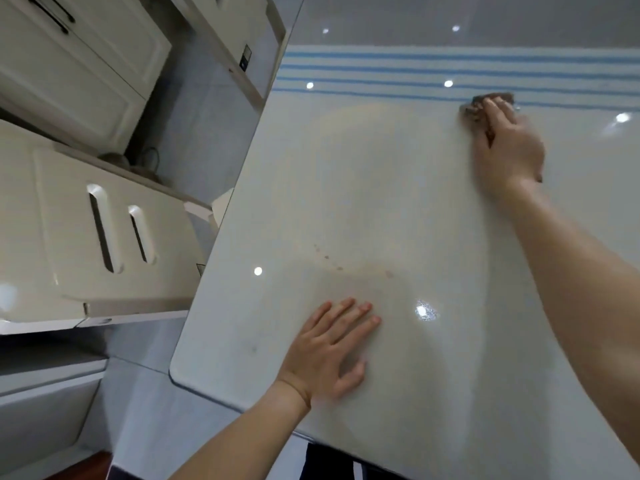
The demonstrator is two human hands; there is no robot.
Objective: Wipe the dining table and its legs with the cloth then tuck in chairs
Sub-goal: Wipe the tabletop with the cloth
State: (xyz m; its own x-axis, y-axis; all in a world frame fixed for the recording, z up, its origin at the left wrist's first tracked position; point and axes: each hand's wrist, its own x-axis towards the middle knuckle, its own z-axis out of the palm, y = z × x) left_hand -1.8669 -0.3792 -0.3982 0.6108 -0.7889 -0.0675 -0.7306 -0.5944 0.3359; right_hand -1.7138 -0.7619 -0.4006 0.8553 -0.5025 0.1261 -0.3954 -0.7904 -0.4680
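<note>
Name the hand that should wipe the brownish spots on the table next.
Right hand: it presses the cloth. The left hand, though nearer the spots, lies flat on the table, bare.

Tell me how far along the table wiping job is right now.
Early. Nothing looks finished: brownish spots sit on the tabletop. In hand: the right hand presses the cloth by the blue stripes; the left hand lies flat. Left: those spots, the legs, out of view, and tucking in the chair.

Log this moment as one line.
phase: wiping table | right hand: presses cloth by blue stripes | left hand: flat on table | brown spots: between hands
</note>
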